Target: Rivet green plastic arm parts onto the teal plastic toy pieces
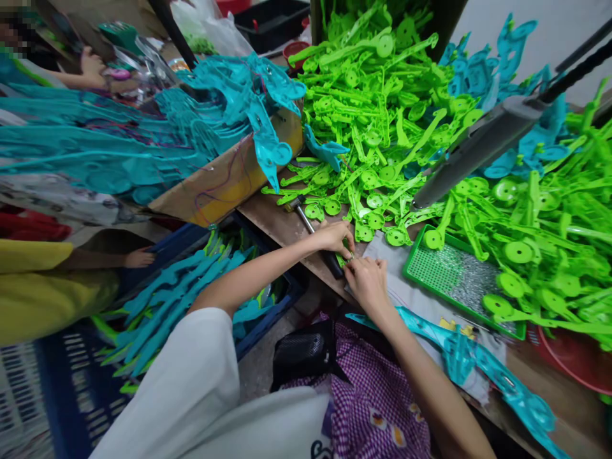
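Fingertips met over a small green plastic piece (341,260) at the front edge of a crowded workshop desk (268,220). The left hand (336,236) pinched the piece from the far side while the right hand (369,278), fingers curled, pinched it from the near side; the exact points of contact were hidden between the two grips.

Just beside them lay a hammer (306,221), its black handle partly beneath the left hand. Past the right hand, a green mesh basket (427,262) held a scatter of tiny metal parts (473,280), and a long turquoise plastic shell (459,352) rested across a pale cloth (394,271), partly behind the right forearm.

Much appeared to be left: loose green lever-shaped parts (377,127) with round ends covered the desk, and wired turquoise shells (191,121) were stacked above a cardboard box (229,182). The piece in hand looked unfinished, with no green part visible on the nearby long shell. Below, turquoise pieces with green among them (176,299) filled part of a blue crate (76,382), possibly the finished lot, as a co-worker's hand (138,258) rested at its rim.
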`<move>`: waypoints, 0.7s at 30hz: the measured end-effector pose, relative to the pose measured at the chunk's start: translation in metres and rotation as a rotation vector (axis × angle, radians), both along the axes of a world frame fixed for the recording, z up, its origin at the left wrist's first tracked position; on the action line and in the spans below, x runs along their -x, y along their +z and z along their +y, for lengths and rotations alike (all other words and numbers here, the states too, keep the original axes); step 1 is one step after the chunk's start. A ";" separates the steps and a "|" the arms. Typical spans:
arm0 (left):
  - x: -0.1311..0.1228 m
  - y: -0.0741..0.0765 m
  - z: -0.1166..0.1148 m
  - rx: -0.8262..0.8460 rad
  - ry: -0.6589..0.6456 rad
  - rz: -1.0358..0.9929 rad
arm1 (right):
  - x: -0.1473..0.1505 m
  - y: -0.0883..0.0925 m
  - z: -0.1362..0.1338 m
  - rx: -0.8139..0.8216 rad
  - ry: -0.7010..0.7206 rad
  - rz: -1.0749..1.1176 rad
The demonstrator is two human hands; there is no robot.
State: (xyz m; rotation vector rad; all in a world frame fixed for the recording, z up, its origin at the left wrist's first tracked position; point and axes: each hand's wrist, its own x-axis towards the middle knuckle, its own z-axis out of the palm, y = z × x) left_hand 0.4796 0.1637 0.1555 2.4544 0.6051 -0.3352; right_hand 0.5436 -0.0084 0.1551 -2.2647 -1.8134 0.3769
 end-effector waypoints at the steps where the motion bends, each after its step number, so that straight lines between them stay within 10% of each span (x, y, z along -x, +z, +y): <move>1: 0.000 0.000 0.001 0.004 0.002 -0.002 | 0.003 -0.001 0.000 0.012 0.000 -0.015; 21: 0.010 -0.008 -0.006 -0.004 -0.007 -0.147 | -0.048 0.003 -0.032 0.070 -0.197 0.285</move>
